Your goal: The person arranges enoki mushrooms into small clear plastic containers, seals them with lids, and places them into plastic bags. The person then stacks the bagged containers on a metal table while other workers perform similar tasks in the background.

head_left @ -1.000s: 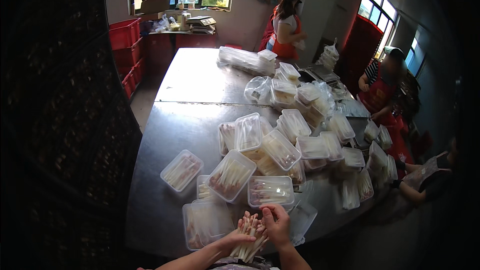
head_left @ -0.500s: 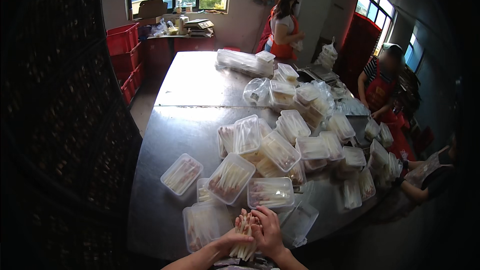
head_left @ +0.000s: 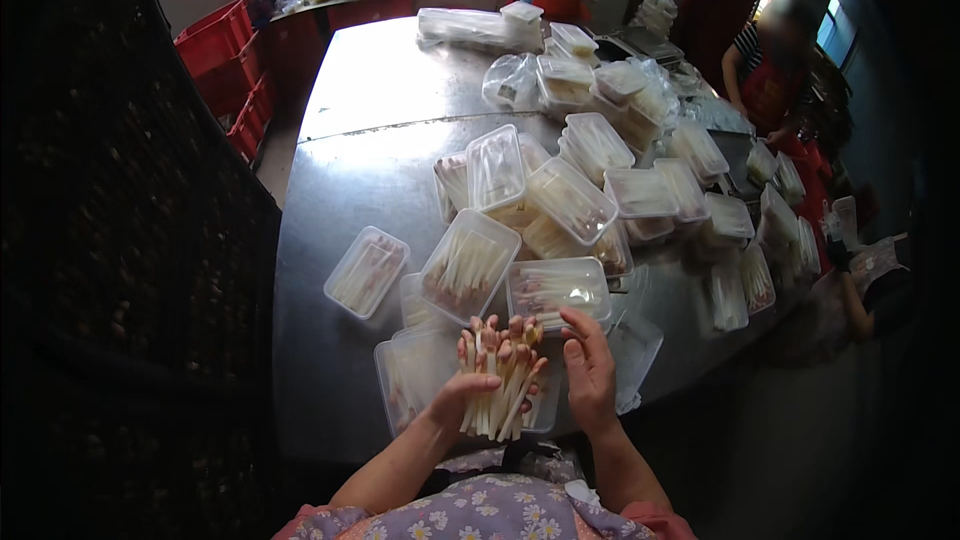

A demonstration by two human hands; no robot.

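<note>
A bunch of pale sticks (head_left: 497, 380) is held just above the near edge of the metal table (head_left: 400, 100). The sticks stand almost upright, with their long way running from the near edge toward the far end of the table. Their pinkish tips point away from the person and fan out a little; their pale lower ends point back toward the person. The bunch is gripped low down by the left hand (head_left: 462, 398), with the fingers curled shut around it from the left side. The right hand (head_left: 590, 372) is laid flat against the right side of the bunch, fingers straight and not curled, so nothing is gripped by it. The sticks sit between the two hands. Under the bunch, on the table, a clear empty box (head_left: 415, 375) is seen. Just beyond the tips, a closed clear box of sticks (head_left: 556, 287) lies on the table. Many more filled boxes (head_left: 570, 200) are piled toward the middle of the table. Red crates (head_left: 225, 40) are stacked past the far left corner of the table.
</note>
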